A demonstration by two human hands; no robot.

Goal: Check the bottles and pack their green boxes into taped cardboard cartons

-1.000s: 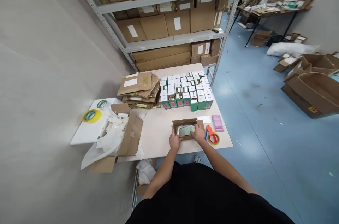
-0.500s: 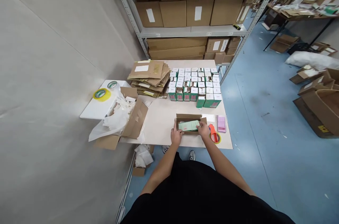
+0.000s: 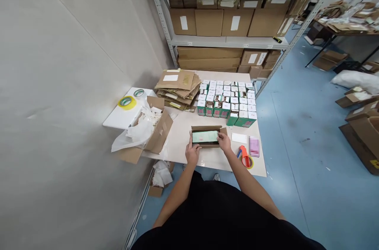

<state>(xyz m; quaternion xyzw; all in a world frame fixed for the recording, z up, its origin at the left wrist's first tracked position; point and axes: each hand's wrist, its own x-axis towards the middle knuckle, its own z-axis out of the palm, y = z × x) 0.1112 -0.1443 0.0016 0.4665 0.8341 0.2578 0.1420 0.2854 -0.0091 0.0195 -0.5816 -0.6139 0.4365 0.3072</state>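
Note:
An open cardboard box (image 3: 209, 146) sits near the front edge of the table, with a pale green carton (image 3: 204, 136) lying lengthwise in its opening. My left hand (image 3: 192, 152) is closed on the box's front left corner, thumb along the front wall. The fingers of my right hand (image 3: 224, 142) pinch the right end of the green carton. To the right of the box lie a white card (image 3: 239, 138), an orange tape dispenser (image 3: 244, 156) with a yellow roll, and a purple printed slip (image 3: 254, 146).
Several green-and-white cartons (image 3: 226, 100) stand in rows behind the box. Flattened cardboard (image 3: 177, 84) is stacked to their left. A carton of white packing paper (image 3: 160, 131) and tape rolls (image 3: 127, 102) are at the left. A loaded shelf rack (image 3: 207, 41) stands behind the table (image 3: 177, 139).
The green carton now lies straighter and more level in the box, its right end still in my right hand's fingers. My left hand keeps its hold. The camera view has shifted.

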